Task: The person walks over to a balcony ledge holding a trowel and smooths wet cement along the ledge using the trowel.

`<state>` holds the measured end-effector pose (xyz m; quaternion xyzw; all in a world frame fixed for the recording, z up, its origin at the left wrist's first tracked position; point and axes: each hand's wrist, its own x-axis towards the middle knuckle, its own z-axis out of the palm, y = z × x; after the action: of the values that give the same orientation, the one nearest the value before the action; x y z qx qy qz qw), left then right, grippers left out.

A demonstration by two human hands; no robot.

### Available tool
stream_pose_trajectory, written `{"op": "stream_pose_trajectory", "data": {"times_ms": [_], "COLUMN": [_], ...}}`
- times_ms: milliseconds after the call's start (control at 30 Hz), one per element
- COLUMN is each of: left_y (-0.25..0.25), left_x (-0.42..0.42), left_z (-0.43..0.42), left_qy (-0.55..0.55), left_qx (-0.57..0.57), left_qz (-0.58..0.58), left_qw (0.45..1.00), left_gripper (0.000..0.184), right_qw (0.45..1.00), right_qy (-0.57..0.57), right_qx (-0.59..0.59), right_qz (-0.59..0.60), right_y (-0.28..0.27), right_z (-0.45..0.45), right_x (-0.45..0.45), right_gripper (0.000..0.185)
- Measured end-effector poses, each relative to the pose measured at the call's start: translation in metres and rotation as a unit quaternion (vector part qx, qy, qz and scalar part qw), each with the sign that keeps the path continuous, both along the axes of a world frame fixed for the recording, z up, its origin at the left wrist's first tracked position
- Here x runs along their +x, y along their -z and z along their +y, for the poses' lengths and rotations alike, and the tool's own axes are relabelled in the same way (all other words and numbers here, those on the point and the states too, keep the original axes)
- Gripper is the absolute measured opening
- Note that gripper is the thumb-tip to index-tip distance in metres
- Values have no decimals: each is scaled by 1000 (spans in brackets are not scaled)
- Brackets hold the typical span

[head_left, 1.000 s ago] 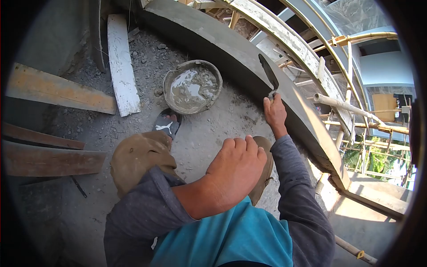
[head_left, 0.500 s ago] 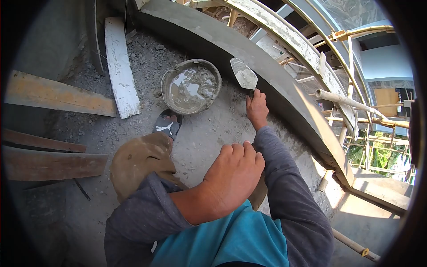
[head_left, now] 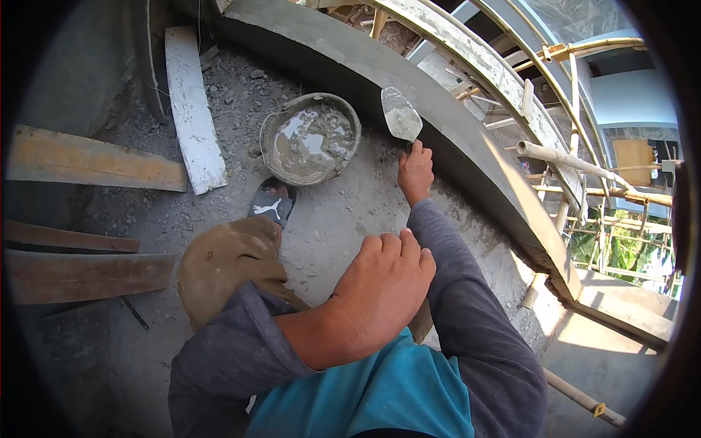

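My right hand [head_left: 415,172] is closed round the handle of a trowel [head_left: 401,117]. Wet grey mortar lies on the blade, which is over the inner edge of the low curved concrete wall [head_left: 358,62] in the view; contact cannot be made out. Left of it, a bucket [head_left: 264,150] holds wet mortar with water pooled on top. Nearer to me, my left hand [head_left: 380,292] is bent over at my right knee, back of the hand up, fingers curled together. Its fingertips and palm are hidden, so I cannot see what is under them.
A white-smeared board [head_left: 193,109] lies left of the bucket, with several wooden planks [head_left: 95,157] further left. My sandalled foot [head_left: 272,204] stands just below the bucket. Rubble [head_left: 241,91] covers the ground behind. Bamboo scaffolding [head_left: 577,171] stands beyond the wall on the right.
The trowel has turned slightly more upright, and my right hand has shifted a little left and up. My left hand stays at the knee. The whole view has moved slightly.
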<state>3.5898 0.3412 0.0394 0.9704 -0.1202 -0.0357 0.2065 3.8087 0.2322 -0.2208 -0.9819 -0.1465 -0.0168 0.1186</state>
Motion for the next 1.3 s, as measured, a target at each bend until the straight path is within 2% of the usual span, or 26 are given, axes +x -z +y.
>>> {"op": "stream_pose_trajectory", "data": {"times_ms": [67, 133, 333, 367, 467, 500, 567, 700, 767, 900, 967, 1100, 1300], "left_y": [0, -2, -4, -4, -6, -7, -7, -6, -9, -11, -11, -13, -12], "left_x": [0, 0, 1, 2, 4, 5, 7, 6, 7, 7, 6, 5, 1], "left_z": [0, 1, 1, 1, 0, 0, 0, -1, -1, 3, 5, 8, 12], "left_qy": [-2, -2, -3, -1, 8, 10, 19, 20, 24, 18, 16, 7, 5], "left_qx": [-4, -4, 2, 2, 2, 0, 4, -22, -40, -38, -36, -46, -37], "left_qz": [1, -9, -15, -16, -9, 4, 16, -4, 6, 15, 24, 27, 9], "left_qw": [1000, 1000, 1000, 1000, 1000, 1000, 1000, 1000, 999, 999, 999, 999, 999], "left_gripper": [57, 56, 54, 54, 55, 55, 56, 57, 58, 58, 58, 58, 59], "right_qw": [1000, 995, 984, 983, 996, 996, 993, 992, 991, 986, 974, 977, 969], "right_qy": [11, 76, 171, 172, 45, 50, 5, 10, 36, 95, 143, 115, 77], "right_qx": [-2, 4, 44, 45, 67, 71, 91, 107, 82, 100, 163, 167, 220], "right_qz": [0, 59, 38, 37, 27, 25, 79, 66, 104, 94, 67, 63, 79], "right_y": [4, 3, -9, -9, -7, -9, -12, -13, -17, -7, -3, 11, 19], "right_z": [-7, -16, -32, -29, -11, -2, 16, 42, 46, 28, 19, 23, 77], "right_x": [0, -1, -21, -22, -24, -23, -20, -23, -25, -33, -37, -46, -42], "right_gripper": [39, 40, 41, 41, 38, 38, 37, 36, 35, 35, 35, 35, 34]}}
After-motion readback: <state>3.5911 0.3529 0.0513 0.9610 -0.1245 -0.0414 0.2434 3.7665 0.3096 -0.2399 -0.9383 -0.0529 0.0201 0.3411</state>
